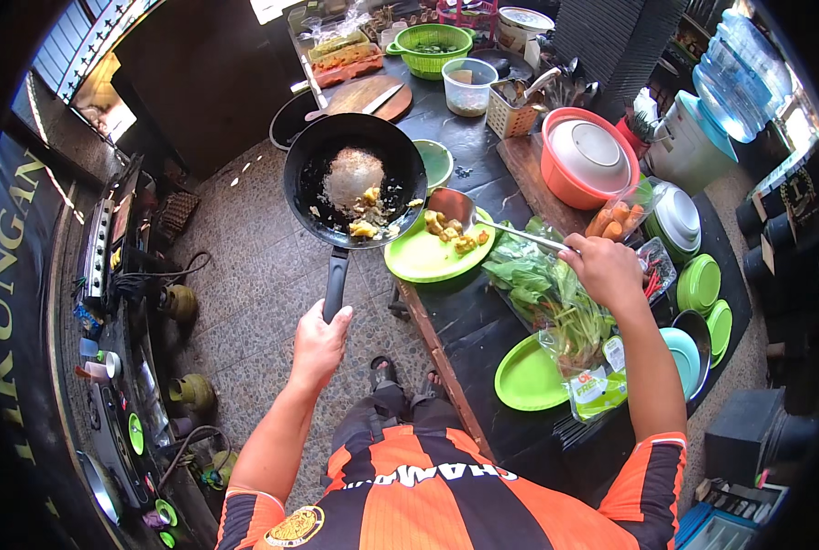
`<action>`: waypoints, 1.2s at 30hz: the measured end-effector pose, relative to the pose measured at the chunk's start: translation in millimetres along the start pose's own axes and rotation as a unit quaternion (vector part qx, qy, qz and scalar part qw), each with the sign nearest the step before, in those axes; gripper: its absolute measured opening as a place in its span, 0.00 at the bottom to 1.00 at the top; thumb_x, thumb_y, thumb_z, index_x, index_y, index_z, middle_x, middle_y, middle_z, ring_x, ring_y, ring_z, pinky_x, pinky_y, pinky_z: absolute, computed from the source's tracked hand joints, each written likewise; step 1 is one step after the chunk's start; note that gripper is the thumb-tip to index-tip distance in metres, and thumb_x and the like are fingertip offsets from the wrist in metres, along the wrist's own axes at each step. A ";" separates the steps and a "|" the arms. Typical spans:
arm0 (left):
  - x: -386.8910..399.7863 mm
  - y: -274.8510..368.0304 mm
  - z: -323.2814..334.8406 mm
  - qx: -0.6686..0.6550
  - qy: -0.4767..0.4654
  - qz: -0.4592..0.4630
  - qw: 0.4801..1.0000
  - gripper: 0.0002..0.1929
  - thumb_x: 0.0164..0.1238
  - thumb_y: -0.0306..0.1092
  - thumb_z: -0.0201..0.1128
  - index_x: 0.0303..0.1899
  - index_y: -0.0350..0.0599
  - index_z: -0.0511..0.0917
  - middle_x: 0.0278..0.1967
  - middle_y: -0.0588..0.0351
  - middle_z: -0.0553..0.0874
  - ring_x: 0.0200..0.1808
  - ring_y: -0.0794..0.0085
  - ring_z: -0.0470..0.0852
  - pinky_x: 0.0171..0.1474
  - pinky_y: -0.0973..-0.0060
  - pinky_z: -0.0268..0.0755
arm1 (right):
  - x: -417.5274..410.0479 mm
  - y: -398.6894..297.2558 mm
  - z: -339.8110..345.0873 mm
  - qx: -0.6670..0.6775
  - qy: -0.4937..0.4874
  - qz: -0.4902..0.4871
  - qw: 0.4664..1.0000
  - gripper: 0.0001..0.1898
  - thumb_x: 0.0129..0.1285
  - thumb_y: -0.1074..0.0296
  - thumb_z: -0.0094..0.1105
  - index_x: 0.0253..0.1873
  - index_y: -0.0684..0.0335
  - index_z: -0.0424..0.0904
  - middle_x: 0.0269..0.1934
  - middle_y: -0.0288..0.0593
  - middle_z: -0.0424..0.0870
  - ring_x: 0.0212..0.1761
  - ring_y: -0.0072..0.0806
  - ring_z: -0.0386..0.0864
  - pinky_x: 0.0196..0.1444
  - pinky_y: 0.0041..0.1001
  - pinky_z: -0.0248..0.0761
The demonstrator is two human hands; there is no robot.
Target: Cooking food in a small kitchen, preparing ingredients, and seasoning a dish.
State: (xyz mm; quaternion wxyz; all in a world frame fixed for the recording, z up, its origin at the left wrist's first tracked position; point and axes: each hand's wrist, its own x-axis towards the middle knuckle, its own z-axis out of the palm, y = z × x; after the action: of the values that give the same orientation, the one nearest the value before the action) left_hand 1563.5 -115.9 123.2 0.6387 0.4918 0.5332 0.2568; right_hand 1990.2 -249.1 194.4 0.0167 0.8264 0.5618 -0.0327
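My left hand (319, 344) grips the black handle of a frying pan (306, 185), held out over the floor beside the table edge. Browned residue and some cooked yellowish food pieces (365, 229) lie inside the pan. In my right hand (605, 268) is the handle of a metal spatula (454, 206). Its blade is over a bright green oval plate (423, 265), near the pan's right rim. Several chunks of cooked food (451, 230) are at the blade and on the plate; how many still rest on the metal is hard to tell.
Leafy greens (526, 265) in plastic and a second green plate (530, 378) lie on the black table (444, 323). Beyond are a lidded coral tub (554, 165), carrots (612, 220), a green colander (430, 62) and a knife (383, 98) on a round board. Stoves (114, 440) line the left.
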 end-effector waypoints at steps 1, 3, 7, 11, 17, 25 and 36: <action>0.3 -1.1 -0.3 -0.001 0.000 0.004 1.000 0.11 0.83 0.38 0.68 0.41 0.47 0.74 0.23 0.72 0.71 0.18 0.88 0.66 0.19 0.81 0.57 | -0.1 -0.4 3.0 0.000 0.000 0.000 1.000 0.17 0.79 0.43 0.57 0.54 0.47 0.87 0.39 0.46 0.92 0.41 0.52 0.91 0.44 0.51 0.82; -0.1 -1.6 -0.7 -0.002 0.000 0.007 1.000 0.11 0.83 0.38 0.68 0.41 0.47 0.74 0.22 0.72 0.71 0.18 0.88 0.66 0.19 0.81 0.57 | -0.3 0.0 7.8 -0.019 0.028 -0.024 0.999 0.16 0.79 0.44 0.58 0.53 0.48 0.85 0.38 0.43 0.89 0.38 0.50 0.90 0.40 0.49 0.82; -1.9 -0.3 -0.7 -0.004 -0.002 0.001 1.000 0.10 0.83 0.37 0.68 0.42 0.47 0.75 0.22 0.72 0.71 0.18 0.88 0.66 0.19 0.81 0.57 | -2.9 0.1 11.3 -0.035 0.058 -0.031 0.997 0.15 0.78 0.45 0.59 0.54 0.47 0.84 0.37 0.41 0.86 0.36 0.48 0.90 0.37 0.48 0.82; 0.3 -4.7 -1.9 0.012 0.004 0.004 1.000 0.09 0.82 0.36 0.67 0.42 0.46 0.76 0.23 0.72 0.72 0.18 0.88 0.66 0.19 0.80 0.58 | -5.8 1.9 18.2 -0.031 0.105 -0.039 0.993 0.13 0.77 0.48 0.62 0.54 0.48 0.83 0.38 0.40 0.84 0.35 0.46 0.88 0.36 0.47 0.81; -0.5 -4.7 -0.8 0.006 0.002 0.005 1.000 0.09 0.83 0.37 0.67 0.43 0.45 0.77 0.23 0.72 0.72 0.18 0.88 0.66 0.20 0.81 0.57 | -13.2 4.4 25.0 -0.008 0.141 -0.039 0.989 0.13 0.76 0.50 0.64 0.55 0.49 0.84 0.39 0.41 0.83 0.37 0.45 0.89 0.37 0.46 0.81; -2.4 -2.3 -0.1 0.025 0.010 0.003 1.000 0.10 0.82 0.37 0.68 0.44 0.43 0.78 0.23 0.70 0.73 0.19 0.87 0.67 0.21 0.79 0.58 | -18.3 12.3 17.0 0.093 0.149 0.038 0.984 0.14 0.77 0.51 0.63 0.59 0.48 0.86 0.42 0.45 0.88 0.43 0.51 0.89 0.44 0.51 0.80; -1.2 -8.3 4.7 0.050 -0.014 0.011 0.999 0.10 0.81 0.37 0.69 0.44 0.41 0.80 0.24 0.70 0.74 0.24 0.86 0.68 0.25 0.77 0.59 | 25.2 -9.2 -13.7 0.002 0.181 -0.049 0.982 0.16 0.79 0.45 0.58 0.62 0.40 0.85 0.40 0.37 0.84 0.38 0.45 0.89 0.40 0.47 0.80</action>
State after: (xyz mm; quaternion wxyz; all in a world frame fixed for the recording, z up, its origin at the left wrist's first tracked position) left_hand 1565.9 -121.8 115.9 0.6178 0.5324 0.5310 0.2301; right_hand 1991.4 -221.5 206.3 -0.0886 0.7903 0.5951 0.1158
